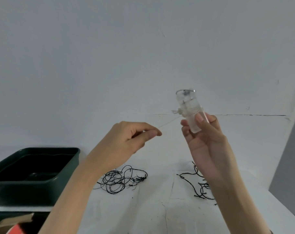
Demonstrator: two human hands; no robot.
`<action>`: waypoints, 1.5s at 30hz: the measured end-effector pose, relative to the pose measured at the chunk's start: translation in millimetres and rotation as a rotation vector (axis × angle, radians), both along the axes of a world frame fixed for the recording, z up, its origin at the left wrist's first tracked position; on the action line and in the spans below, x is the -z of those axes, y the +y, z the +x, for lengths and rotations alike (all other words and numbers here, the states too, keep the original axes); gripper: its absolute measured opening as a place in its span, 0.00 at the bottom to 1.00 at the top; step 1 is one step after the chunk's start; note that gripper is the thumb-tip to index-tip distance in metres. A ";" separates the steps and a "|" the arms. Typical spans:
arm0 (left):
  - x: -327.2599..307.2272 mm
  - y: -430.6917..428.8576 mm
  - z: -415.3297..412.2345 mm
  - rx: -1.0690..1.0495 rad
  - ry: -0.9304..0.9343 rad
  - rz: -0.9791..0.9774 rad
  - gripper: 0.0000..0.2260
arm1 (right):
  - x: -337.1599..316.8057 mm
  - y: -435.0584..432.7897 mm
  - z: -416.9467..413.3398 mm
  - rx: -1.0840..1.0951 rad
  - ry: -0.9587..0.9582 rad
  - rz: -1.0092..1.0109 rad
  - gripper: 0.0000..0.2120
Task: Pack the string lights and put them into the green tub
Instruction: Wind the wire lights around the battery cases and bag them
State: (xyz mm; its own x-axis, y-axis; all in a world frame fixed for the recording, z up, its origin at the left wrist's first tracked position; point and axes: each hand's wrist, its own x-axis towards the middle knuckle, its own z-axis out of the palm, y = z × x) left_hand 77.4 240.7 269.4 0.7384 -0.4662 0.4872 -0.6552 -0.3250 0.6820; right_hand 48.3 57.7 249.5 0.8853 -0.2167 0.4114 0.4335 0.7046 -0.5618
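My right hand (205, 141) holds a clear plastic cylinder (189, 108) upright in its fingertips, raised above the table; thin wire is wound round the cylinder's middle. A fine wire (168, 123) runs taut from it down-left to my left hand (135, 139), which pinches the wire's end between thumb and forefinger. Two tangles of black string lights lie on the white table: one (124, 180) below my left hand, another (200, 184) partly hidden behind my right forearm. The dark green tub (62, 179) stands at the left; its inside is dark.
The white table (160, 211) meets a white wall at the back. A grey panel (292, 159) stands at the right edge. At the bottom left, below the tub, a cardboard box (11, 222) and something red (18, 229) show.
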 end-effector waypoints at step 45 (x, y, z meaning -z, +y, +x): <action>3.4 26.4 -24.8 -0.056 -0.045 0.140 0.07 | 55.3 -18.7 28.4 1.347 -0.302 -1.302 0.12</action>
